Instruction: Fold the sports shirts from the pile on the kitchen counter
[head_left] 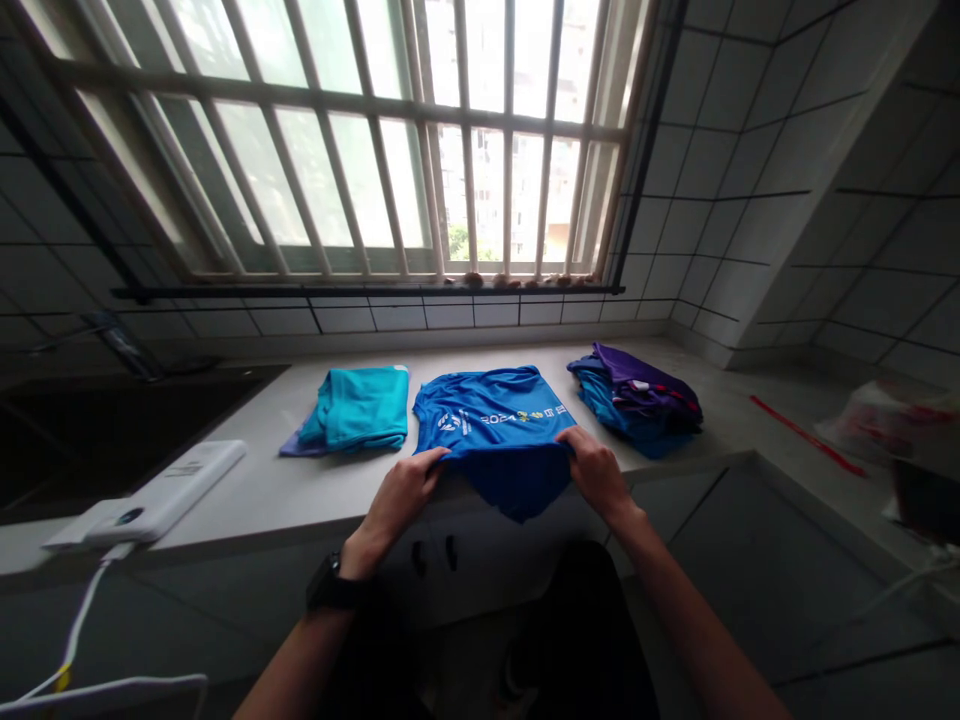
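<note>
A blue shirt (495,400) with white and yellow print lies partly on the counter, its near part hanging over the front edge. My left hand (401,495), with a dark watch on the wrist, pinches the shirt's near left side. On the near right side, my right hand (596,470) grips the cloth between thumb and fingers. Left of the shirt sits a folded teal garment (364,405) on top of a purplish-blue one (292,443). To the right is a pile of garments, with a purple one (645,385) above a blue one (600,400).
A white power strip (180,480) with a plugged-in cable (82,620) lies by the dark sink (45,440) at left. On the right counter are a red strip (806,433) and a clear plastic bag (892,425). A barred window (450,115) is behind.
</note>
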